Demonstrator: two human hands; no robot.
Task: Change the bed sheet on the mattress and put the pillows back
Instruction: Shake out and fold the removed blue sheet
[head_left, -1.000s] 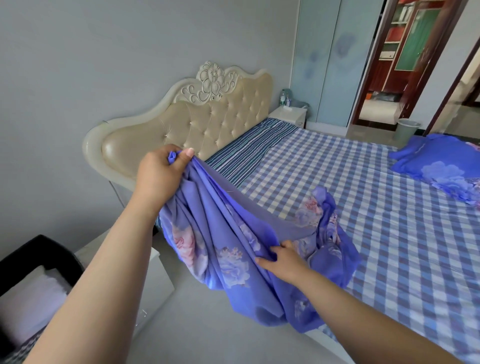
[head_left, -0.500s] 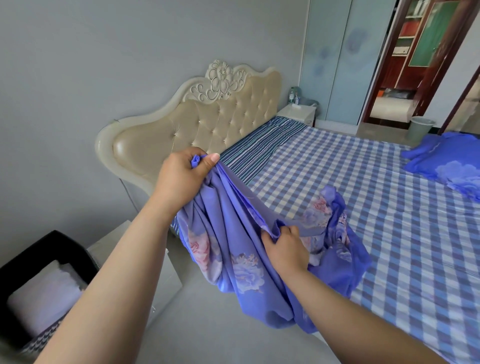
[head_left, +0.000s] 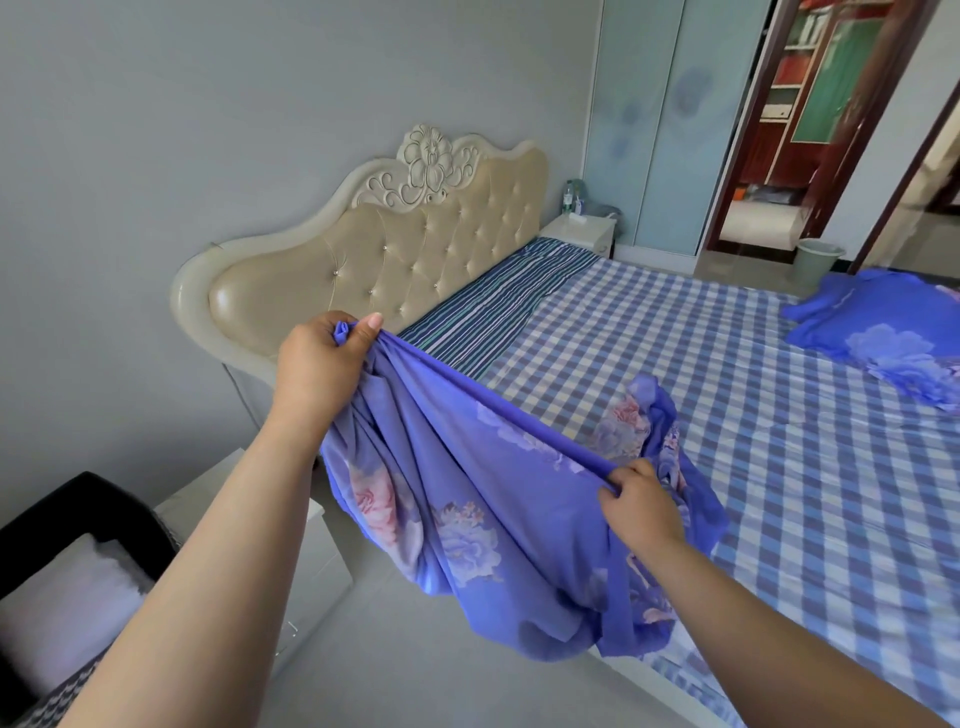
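- Over the near edge of the bed (head_left: 779, 415), from the head view, the purple flowered sheet (head_left: 467, 493) hangs bunched, partly resting on the bed.
- Left hand (head_left: 317, 369) pinches one corner up high; right hand (head_left: 641, 506) pinches the hem lower down. Both grips are closed tight on cloth.
- It looks light, soft and floppy, so hold it by the hem and corners.
- A matching pillow (head_left: 883, 338) lies far across the bed.
- No words to read.

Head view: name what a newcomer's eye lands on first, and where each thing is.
First, the purple floral sheet stretched mid-frame between the left hand, gripping its upper corner, and the right hand, pinching its edge lower down. Behind it, the blue checked cover spans the mattress, under a cream tufted headboard. A matching floral pillow lies at far right.
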